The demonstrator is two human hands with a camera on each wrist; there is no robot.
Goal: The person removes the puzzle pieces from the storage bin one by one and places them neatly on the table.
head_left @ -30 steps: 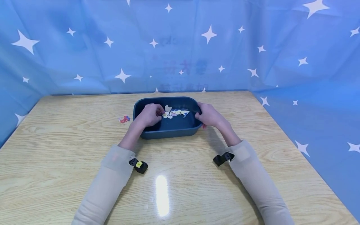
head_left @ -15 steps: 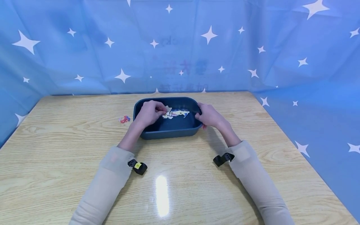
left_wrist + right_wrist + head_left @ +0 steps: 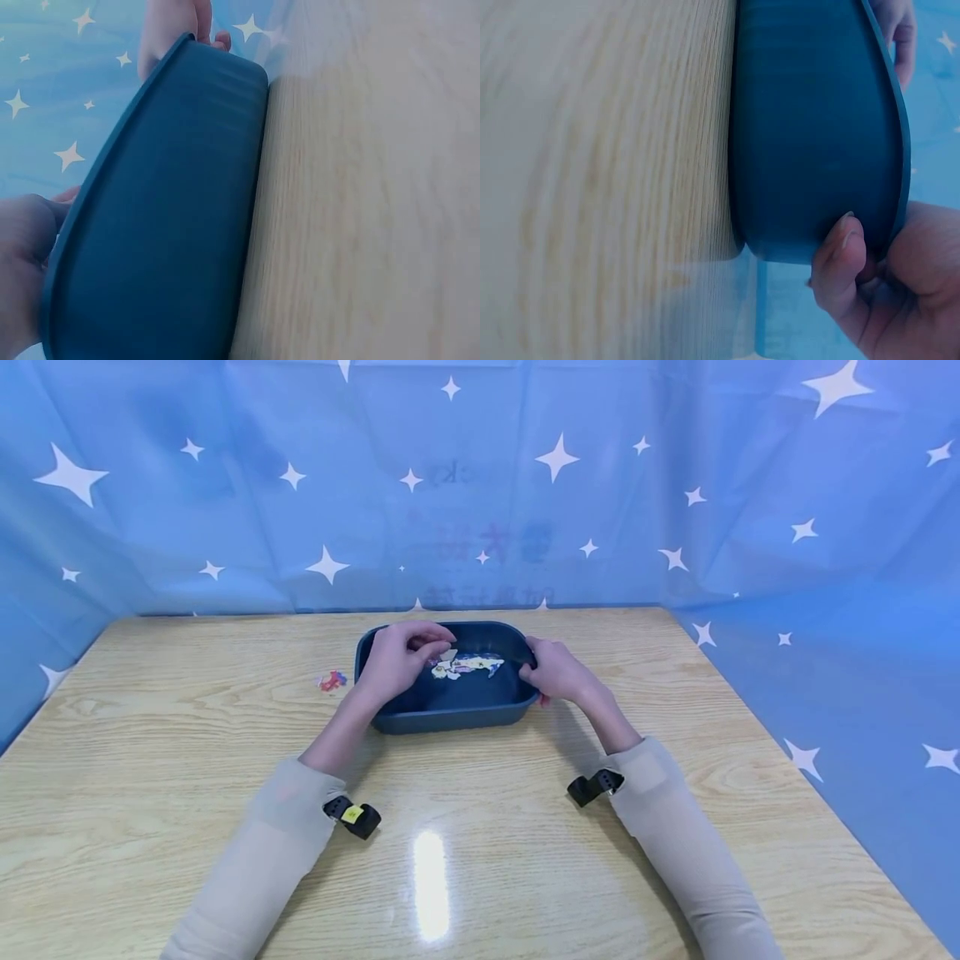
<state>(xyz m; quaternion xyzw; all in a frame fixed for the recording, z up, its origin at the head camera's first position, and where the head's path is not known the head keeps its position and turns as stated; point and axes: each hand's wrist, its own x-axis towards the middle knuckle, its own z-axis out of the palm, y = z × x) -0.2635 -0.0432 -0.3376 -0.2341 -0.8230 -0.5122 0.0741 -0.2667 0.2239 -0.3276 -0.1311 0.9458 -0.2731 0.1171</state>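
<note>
A dark blue oblong bin [image 3: 457,718] stands on the table, its long side toward me. Flat, pale cut-out pieces with coloured print [image 3: 468,666] lie on its floor. My left hand [image 3: 393,660] reaches over the bin's left end, thumb and fingertips close together above the pieces. A whitish piece [image 3: 449,655] shows just under the thumb; whether the fingers pinch anything is too small to tell. At the right end, my right hand [image 3: 558,671] grips the rim, thumb inside. In the right wrist view its curled fingers [image 3: 840,262] press the outer wall.
Small red and blue scraps [image 3: 332,680] lie on the wooden table [image 3: 187,735] left of the bin. Behind the table hangs a blue curtain [image 3: 247,510] with white stars. Each wrist carries a small black camera [image 3: 352,816].
My left hand has risen a little, away from the pieces on the bin floor, and its forearm has shifted left. The right hand keeps its grip on the rim.
</note>
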